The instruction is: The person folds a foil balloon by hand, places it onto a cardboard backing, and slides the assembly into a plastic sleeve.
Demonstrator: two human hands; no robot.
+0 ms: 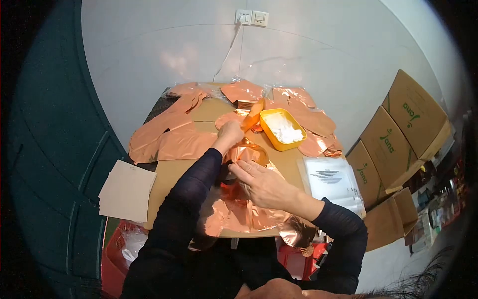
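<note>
A crumpled copper-coloured foil balloon (234, 209), uninflated, lies over the near middle of the table and rises in folds between my hands. My left hand (230, 135) is closed in a fist at the far side of these folds, gripping the foil. From its knuckles a shiny orange foil strip (254, 113) sticks up towards the back. Nearer me, my right hand (264, 185) pinches the foil between thumb and fingers, its back turned up. The fingertips of both hands are partly hidden by the foil.
Flat copper foil balloons lie left (184, 144) and right (313, 122). Close behind my hands stands a yellow tub (282, 146) with white contents. Clear plastic bags (333, 184) sit at the right edge, cardboard sheets (128, 192) at the left. Cartons (386, 144) are stacked right.
</note>
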